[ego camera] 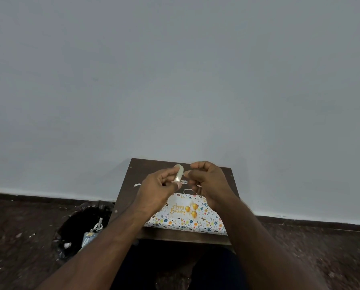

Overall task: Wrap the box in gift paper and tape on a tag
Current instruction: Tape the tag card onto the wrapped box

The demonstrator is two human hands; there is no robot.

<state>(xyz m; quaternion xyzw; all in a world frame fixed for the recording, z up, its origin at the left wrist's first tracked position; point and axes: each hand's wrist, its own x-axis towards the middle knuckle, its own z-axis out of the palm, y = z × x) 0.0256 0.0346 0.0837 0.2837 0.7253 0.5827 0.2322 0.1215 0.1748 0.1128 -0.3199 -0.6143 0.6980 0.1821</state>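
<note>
Both hands meet above the far half of a small dark brown counter (227,173) that stands against a pale wall (174,70). The left hand (160,188) grips a roll of clear tape (179,173), fingers curled round the ring and holding it upright on its edge. The right hand (208,181), at 3 o'clock from the roll and just beside it, has its fingers curled and its thumb and fingertips pinched together at the roll's rim; what it pinches is too small to make out, though it looks like the loose end of the tape.

Below the hands, at 6 o'clock from them, the wrapped box (187,218) lies flat on the near half of the counter, covered in white gift paper printed with coloured dots. A white tag (182,208) reading "Happy Birthday" with gold balloons lies on the box's top face, partly hidden by the left wrist. Short curled strips of tape or paper (137,184) lie on the counter at 12 o'clock from the box, one near the left edge.

At 9 o'clock from the counter, on the dark floor (18,237), a black-lined bin (76,222) holds scraps of paper.
</note>
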